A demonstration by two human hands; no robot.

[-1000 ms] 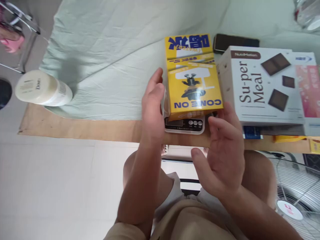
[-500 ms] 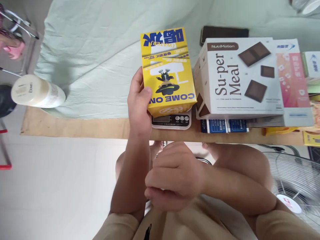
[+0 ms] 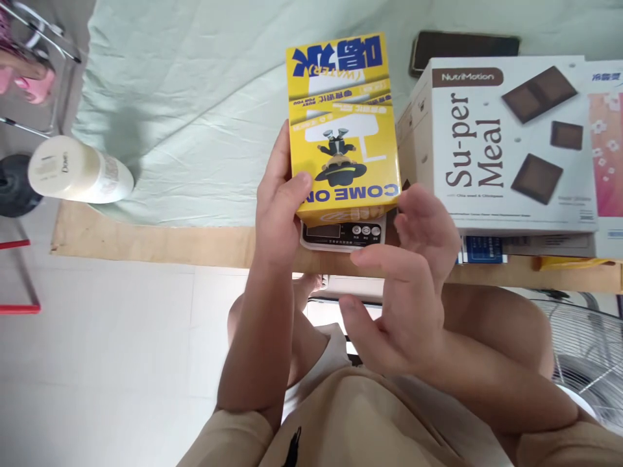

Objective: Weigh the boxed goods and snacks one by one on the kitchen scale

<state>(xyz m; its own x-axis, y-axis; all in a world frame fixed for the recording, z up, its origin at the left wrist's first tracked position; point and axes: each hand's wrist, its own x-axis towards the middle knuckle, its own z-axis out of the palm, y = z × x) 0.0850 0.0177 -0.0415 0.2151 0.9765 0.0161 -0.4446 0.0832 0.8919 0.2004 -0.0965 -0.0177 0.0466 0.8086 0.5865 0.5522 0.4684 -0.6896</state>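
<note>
A yellow cardboard box [image 3: 341,139] with blue lettering and a cartoon figure in a black hat sits over a small white kitchen scale [image 3: 343,233]. Only the scale's front edge, with its dark display and round buttons, shows. My left hand [image 3: 282,201] grips the box's left side, thumb on the top face. My right hand [image 3: 406,279] has its fingers apart and holds nothing; its fingertips are near the box's front right corner. Whether they touch it I cannot tell. Close on the right stands a white Su-per Meal box [image 3: 516,146].
Behind the white box lies a dark phone-like slab [image 3: 464,52]. A pink box [image 3: 606,143] is at the far right, with blue packets [image 3: 481,250] below. A cream Dove bottle [image 3: 80,170] stands on the left of the green cloth [image 3: 195,97]. A fan [image 3: 588,350] is at lower right.
My right hand has opened from a closed fist and moved up and right to the yellow box's corner. My left hand keeps its hold. The view has shifted slightly.
</note>
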